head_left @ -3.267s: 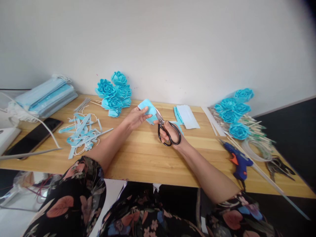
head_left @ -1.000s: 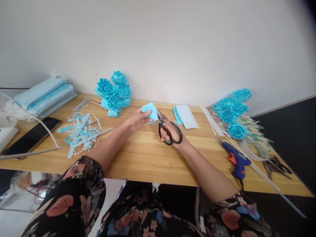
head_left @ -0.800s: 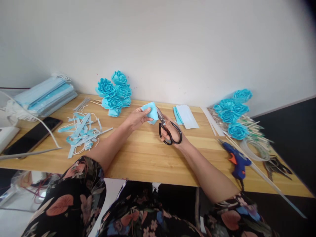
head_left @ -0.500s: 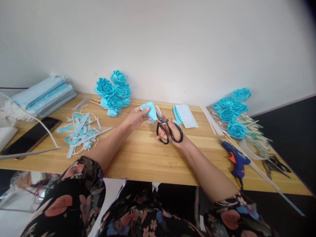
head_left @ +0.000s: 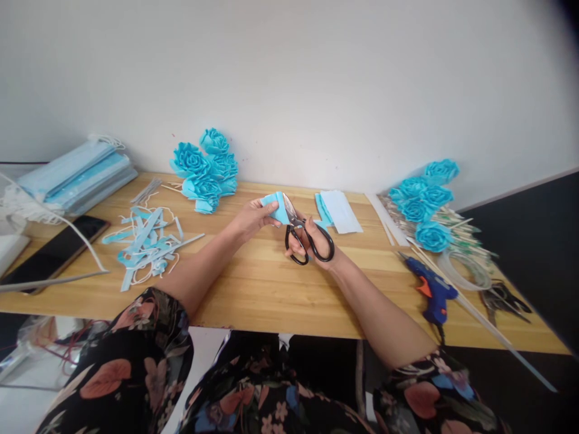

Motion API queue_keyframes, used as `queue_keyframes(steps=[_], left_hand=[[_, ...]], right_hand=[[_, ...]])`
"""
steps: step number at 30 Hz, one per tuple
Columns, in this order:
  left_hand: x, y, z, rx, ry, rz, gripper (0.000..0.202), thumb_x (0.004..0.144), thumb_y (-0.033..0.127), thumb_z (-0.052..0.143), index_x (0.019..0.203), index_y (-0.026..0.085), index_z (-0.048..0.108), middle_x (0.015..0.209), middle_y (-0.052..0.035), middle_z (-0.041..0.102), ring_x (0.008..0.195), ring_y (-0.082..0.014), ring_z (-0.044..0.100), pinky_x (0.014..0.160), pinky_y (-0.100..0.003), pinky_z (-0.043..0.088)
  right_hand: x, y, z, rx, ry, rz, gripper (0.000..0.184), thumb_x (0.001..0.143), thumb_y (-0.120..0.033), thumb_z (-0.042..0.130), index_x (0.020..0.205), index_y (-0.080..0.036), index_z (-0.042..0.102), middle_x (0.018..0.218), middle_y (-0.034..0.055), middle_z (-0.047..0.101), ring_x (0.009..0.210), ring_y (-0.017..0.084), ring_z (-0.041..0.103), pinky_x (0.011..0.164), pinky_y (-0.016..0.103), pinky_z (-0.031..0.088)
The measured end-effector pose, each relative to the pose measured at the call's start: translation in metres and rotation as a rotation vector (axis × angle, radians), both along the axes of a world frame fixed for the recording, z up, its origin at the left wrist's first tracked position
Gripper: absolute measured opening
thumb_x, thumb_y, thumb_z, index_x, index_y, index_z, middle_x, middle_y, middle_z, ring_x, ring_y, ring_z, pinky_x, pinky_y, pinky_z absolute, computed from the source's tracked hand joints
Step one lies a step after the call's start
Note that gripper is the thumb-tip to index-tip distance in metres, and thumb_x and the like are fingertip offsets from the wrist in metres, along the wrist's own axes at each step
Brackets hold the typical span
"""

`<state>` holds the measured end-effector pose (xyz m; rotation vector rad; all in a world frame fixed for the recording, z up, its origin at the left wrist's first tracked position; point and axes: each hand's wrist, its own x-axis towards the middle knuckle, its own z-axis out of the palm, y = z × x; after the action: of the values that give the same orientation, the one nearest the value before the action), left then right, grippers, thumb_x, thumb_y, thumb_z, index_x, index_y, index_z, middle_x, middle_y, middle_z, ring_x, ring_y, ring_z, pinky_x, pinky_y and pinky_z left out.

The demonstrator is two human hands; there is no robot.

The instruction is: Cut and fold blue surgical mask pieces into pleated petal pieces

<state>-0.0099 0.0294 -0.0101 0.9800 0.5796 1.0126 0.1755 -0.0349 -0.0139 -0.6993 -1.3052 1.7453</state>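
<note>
In the head view, the left hand [head_left: 259, 220] pinches a folded blue piece [head_left: 277, 208] over the table [head_left: 271, 298], right at the blades of the scissors [head_left: 296, 222]; whether they bite, I can't tell. The right hand [head_left: 319, 242] grips their handles. A white box [head_left: 11, 250] is cut off at left.

From mid-view, a dark phone [head_left: 54, 254] lies on the bench [head_left: 271, 301] around nine o'clock, a pale cable [head_left: 54, 281] crossing it. Blue roses [head_left: 205, 172] cluster at ten o'clock; a blue glue gun [head_left: 432, 292] lies towards four o'clock, near a black-handled tool [head_left: 501, 300].
</note>
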Motion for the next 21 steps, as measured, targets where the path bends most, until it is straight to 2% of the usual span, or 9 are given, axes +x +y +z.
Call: queue_keyframes(steps=[6, 12, 17, 21], left_hand=[[-0.0004, 0.0014, -0.0006, -0.028, -0.016, 0.047, 0.041, 0.064, 0.038, 0.089, 0.085, 0.008, 0.072, 0.076, -0.0064, 0.074, 0.062, -0.0110, 0.067, 0.059, -0.020, 0.058], [0.0004, 0.0013, -0.0025, -0.033, -0.016, 0.058, 0.044, 0.060, 0.040, 0.091, 0.085, 0.008, 0.072, 0.076, -0.0054, 0.074, 0.062, -0.0118, 0.067, 0.058, -0.022, 0.059], [-0.0001, 0.0009, 0.0003, -0.019, 0.003, 0.068, 0.040, 0.065, 0.039, 0.088, 0.086, 0.009, 0.072, 0.077, -0.0059, 0.075, 0.063, -0.0124, 0.068, 0.059, -0.022, 0.058], [0.0001, -0.0001, 0.0013, 0.000, 0.001, 0.065, 0.041, 0.063, 0.040, 0.089, 0.085, 0.009, 0.073, 0.077, -0.0055, 0.075, 0.064, -0.0123, 0.068, 0.060, -0.022, 0.058]], right_hand=[[-0.0011, -0.0013, 0.0025, -0.016, 0.014, -0.065, 0.068, 0.085, -0.075, 0.051, 0.128, -0.022, 0.056, 0.057, -0.0079, 0.049, 0.042, 0.008, 0.037, 0.060, 0.031, 0.058], [-0.0012, -0.0014, 0.0038, -0.013, -0.010, -0.043, 0.072, 0.083, -0.076, 0.053, 0.128, -0.020, 0.057, 0.056, -0.0079, 0.049, 0.041, 0.008, 0.036, 0.059, 0.031, 0.058], [-0.0004, -0.0011, 0.0036, -0.016, 0.001, -0.016, 0.070, 0.086, -0.072, 0.053, 0.132, -0.020, 0.055, 0.057, -0.0083, 0.050, 0.041, 0.007, 0.037, 0.060, 0.031, 0.059], [-0.0006, -0.0007, 0.0030, -0.015, 0.013, -0.024, 0.070, 0.085, -0.072, 0.054, 0.131, -0.019, 0.056, 0.056, -0.0079, 0.050, 0.041, 0.007, 0.037, 0.059, 0.031, 0.059]])
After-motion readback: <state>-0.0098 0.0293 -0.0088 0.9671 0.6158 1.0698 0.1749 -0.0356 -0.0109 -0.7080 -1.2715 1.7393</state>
